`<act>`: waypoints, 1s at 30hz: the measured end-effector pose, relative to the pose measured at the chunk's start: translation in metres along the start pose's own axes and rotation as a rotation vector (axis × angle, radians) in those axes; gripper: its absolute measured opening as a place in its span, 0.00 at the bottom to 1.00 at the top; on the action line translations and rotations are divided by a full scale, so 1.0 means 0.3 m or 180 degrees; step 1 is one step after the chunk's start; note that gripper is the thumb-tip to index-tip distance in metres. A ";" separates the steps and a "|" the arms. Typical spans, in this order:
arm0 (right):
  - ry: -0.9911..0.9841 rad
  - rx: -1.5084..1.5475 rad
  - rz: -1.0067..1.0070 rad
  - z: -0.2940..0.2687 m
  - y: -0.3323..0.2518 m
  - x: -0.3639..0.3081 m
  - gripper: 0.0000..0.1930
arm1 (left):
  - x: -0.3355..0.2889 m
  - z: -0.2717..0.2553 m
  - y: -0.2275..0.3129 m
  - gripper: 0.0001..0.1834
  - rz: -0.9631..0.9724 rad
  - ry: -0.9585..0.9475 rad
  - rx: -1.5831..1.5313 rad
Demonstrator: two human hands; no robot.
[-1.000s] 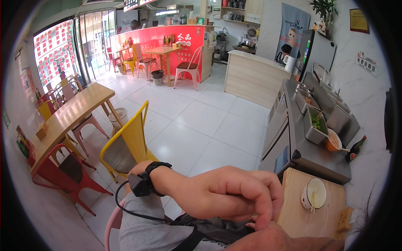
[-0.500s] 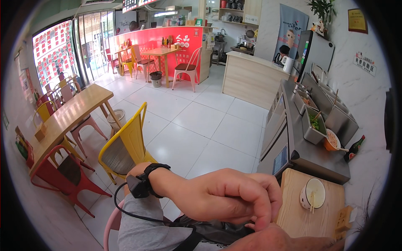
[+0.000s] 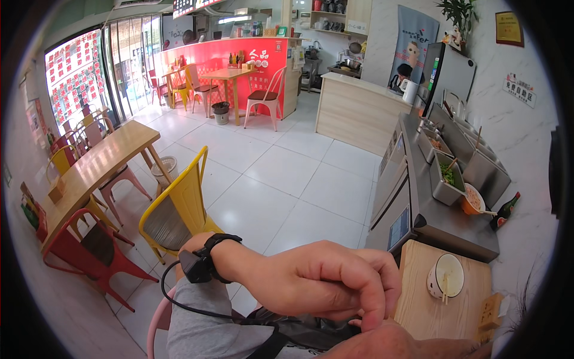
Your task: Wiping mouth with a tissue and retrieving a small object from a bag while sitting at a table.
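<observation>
My left hand (image 3: 326, 278) reaches across in front of me with its fingers curled downward. Whatever those fingers may hold is hidden. A black band with a small dark device (image 3: 196, 265) sits on the left wrist, and a black cable loops from it. My right arm (image 3: 388, 343) comes in at the lower right, close under the left hand. Most of the right hand is hidden there. To the right, a pale wooden table (image 3: 415, 293) bears a white bowl (image 3: 453, 272) with a pair of chopsticks (image 3: 445, 291) leaning in it.
A steel counter (image 3: 442, 209) stands beyond the table, with food containers (image 3: 445, 178), an orange-rimmed bowl (image 3: 472, 200) and a dark bottle (image 3: 506, 210). A yellow chair (image 3: 188, 191) and red chair (image 3: 98, 251) are at left, by a long wooden table (image 3: 110, 155).
The view has shifted very slightly. Both arms keep the same pose, and the bowl and chopsticks stay in place.
</observation>
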State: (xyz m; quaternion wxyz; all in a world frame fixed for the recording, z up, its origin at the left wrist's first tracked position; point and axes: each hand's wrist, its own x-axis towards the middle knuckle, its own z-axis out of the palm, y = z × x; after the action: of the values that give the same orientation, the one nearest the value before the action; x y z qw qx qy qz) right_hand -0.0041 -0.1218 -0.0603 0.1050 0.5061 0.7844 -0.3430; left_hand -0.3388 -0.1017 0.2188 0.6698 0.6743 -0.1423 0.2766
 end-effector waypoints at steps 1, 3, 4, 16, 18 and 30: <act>0.0004 0.0005 -0.0006 0.003 0.004 0.002 0.24 | -0.001 0.001 0.000 0.14 -0.0009 0.0002 -0.0026; 0.0051 -0.0015 -0.0066 0.009 0.011 0.005 0.24 | -0.002 0.003 -0.001 0.14 -0.0020 0.0002 -0.0057; 0.0104 -0.0032 -0.0123 0.010 0.011 0.006 0.24 | -0.003 0.006 -0.002 0.14 -0.0105 0.0049 -0.0209; 0.0040 0.0065 -0.0142 0.010 0.015 0.011 0.24 | 0.000 -0.005 -0.005 0.13 -0.0307 0.0014 -0.0526; 0.0337 0.0087 -0.0166 0.014 -0.003 -0.012 0.20 | 0.000 -0.007 -0.005 0.12 -0.0219 -0.0060 -0.0365; 0.0049 0.0109 0.0024 0.009 0.020 0.010 0.25 | 0.031 -0.076 0.036 0.06 -0.0642 0.1655 -0.0475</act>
State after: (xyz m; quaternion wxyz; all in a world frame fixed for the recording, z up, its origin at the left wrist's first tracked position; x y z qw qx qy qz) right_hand -0.0010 -0.1200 -0.0665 0.0916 0.5134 0.7772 -0.3521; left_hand -0.3414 -0.0783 0.2319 0.7557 0.5403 0.0820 0.3610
